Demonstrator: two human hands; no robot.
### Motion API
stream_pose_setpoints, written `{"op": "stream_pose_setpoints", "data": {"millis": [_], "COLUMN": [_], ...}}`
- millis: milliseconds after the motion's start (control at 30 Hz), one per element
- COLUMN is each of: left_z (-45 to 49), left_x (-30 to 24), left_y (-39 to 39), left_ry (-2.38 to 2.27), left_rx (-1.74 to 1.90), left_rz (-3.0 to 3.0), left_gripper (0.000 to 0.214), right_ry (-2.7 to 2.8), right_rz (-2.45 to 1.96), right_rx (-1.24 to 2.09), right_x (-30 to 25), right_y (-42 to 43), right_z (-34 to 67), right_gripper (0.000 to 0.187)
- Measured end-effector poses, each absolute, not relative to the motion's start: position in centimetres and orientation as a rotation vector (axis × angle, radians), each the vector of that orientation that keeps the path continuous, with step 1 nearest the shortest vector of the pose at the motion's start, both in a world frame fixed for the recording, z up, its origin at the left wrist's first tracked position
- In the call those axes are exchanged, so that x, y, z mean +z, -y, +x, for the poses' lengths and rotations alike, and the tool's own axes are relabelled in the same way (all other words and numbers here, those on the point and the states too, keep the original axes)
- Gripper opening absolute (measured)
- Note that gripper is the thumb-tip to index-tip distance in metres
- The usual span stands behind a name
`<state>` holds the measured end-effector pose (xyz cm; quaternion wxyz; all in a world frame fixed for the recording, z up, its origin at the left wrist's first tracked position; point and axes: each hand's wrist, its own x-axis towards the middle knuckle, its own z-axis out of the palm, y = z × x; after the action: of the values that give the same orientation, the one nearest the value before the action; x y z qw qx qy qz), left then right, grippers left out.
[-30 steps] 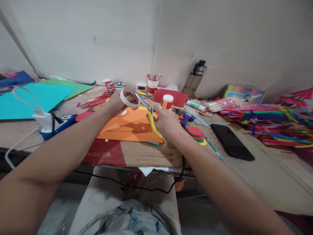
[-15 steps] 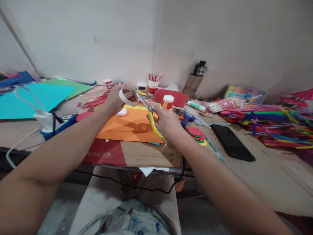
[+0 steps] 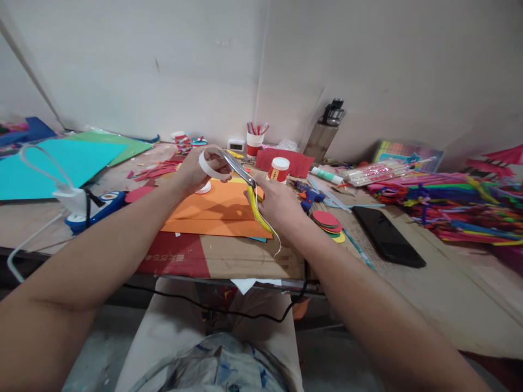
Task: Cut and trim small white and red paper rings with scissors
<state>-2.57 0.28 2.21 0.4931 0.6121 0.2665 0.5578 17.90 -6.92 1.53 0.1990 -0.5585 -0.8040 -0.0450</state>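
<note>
My left hand [image 3: 199,171] holds a white ring [image 3: 209,168], which looks like the cut-off rim of a paper cup. A pair of scissors with yellow handles [image 3: 254,204] is in my right hand [image 3: 278,202], its metal blades [image 3: 239,167] at the right side of the ring. From near the scissors a thin white strip [image 3: 276,238] dangles below my right hand. Beneath both hands lie orange paper sheets [image 3: 204,226], with a white round piece [image 3: 204,188] on them. Just behind my right hand stands a red and white paper cup [image 3: 279,169].
A black phone [image 3: 388,237], stacked paper circles [image 3: 327,220] and a blue glue gun [image 3: 312,198] lie to the right. Colourful pipe cleaners [image 3: 461,209] fill the far right. At the back are a bottle [image 3: 322,133] and a cup of sticks [image 3: 255,142]. Turquoise paper [image 3: 53,169] lies left.
The scissors and the ring are nearly where they were. The dangling white strip has swung slightly to the right and hangs a little lower. The whole view has shifted slightly.
</note>
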Motion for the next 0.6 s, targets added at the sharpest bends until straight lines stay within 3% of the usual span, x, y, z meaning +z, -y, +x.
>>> {"op": "stream_pose_setpoints", "data": {"millis": [400,600], "left_z": [-3.43,-3.54], "left_x": [1.75,2.31], "left_y": [-1.13,-1.31], "left_ry": [-0.647,-0.669], "left_rx": [1.279,1.461], "left_rz": [1.565,1.562], "left_gripper": [0.018,0.015], "right_ry": [2.259,2.242], "right_rz": [-1.57,-1.559], "right_rx": [-0.148,-0.113], "right_x": [1.67,1.72], "right_y": [6.89,6.97], "right_z": [17.98,18.01], "right_gripper": [0.047,0.047]}}
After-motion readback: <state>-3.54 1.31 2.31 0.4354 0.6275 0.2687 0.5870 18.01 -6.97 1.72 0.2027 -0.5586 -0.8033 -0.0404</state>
